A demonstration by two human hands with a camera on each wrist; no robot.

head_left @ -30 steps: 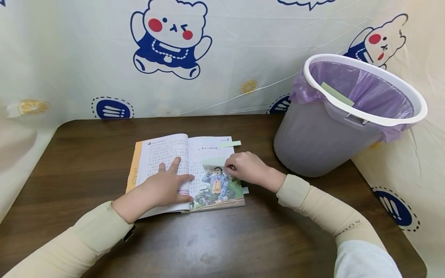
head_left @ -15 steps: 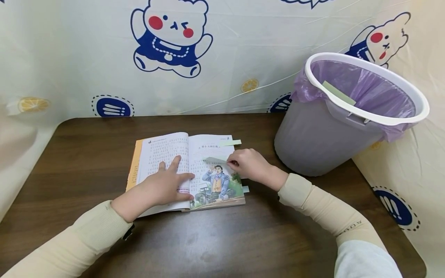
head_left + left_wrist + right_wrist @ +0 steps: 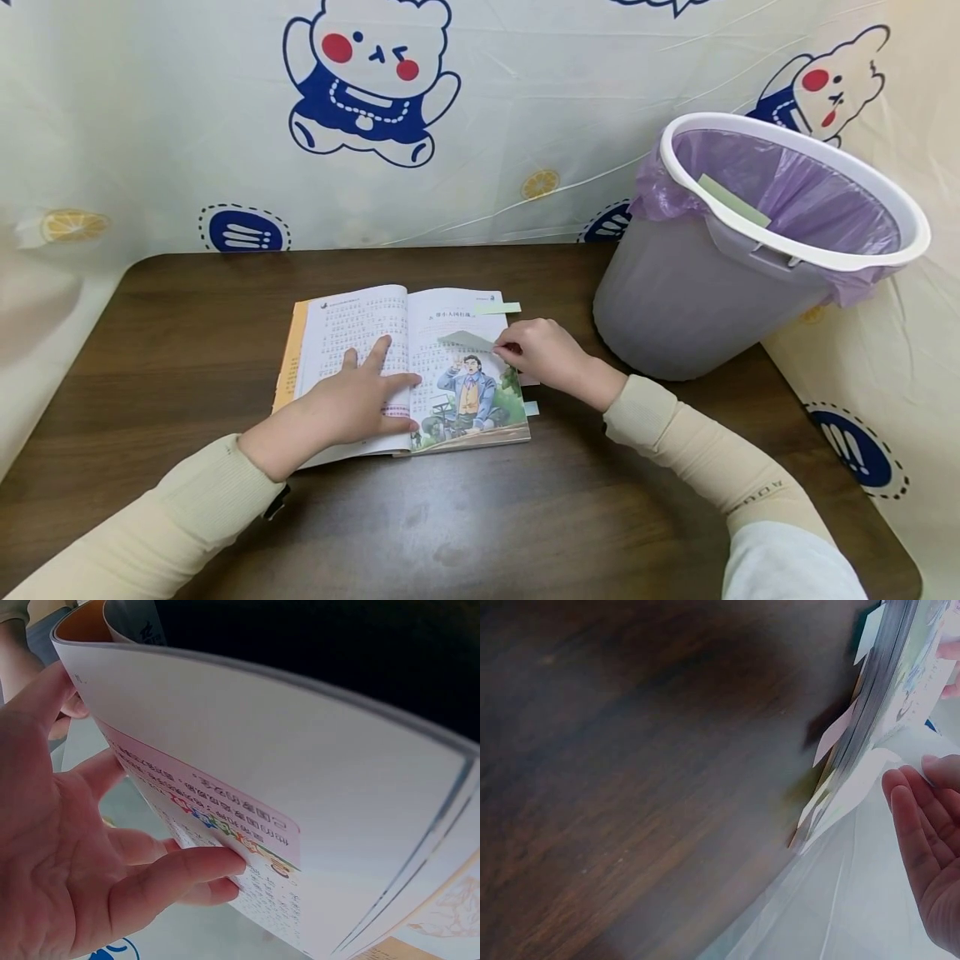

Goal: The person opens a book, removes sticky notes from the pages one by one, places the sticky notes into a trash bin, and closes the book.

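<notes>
An open book (image 3: 450, 304) lies on the table, with printed text on the left page and a coloured picture of a man on the right page. My left hand (image 3: 352, 404) rests on the left page and the fold, fingers spread; in the left wrist view the fingers are straight against the page. A pale green sticky note (image 3: 463, 339) stands partly raised over the right page, above the picture. My right hand (image 3: 546, 350) pinches its right end between thumb and fingertips. Whether its left end still touches the page cannot be made out.
Green (image 3: 497, 308), pink (image 3: 834, 735) and blue tabs (image 3: 532, 408) stick out from the book's right edge. A grey trash bin (image 3: 667, 300) with a purple liner stands at the back right, a green strip (image 3: 733, 200) inside. A printed curtain (image 3: 495, 125) hangs behind the table.
My right hand has moved slightly up and to the right, and the sticky note has gone from lying flat on the page to being lifted. The left hand has stayed in place.
</notes>
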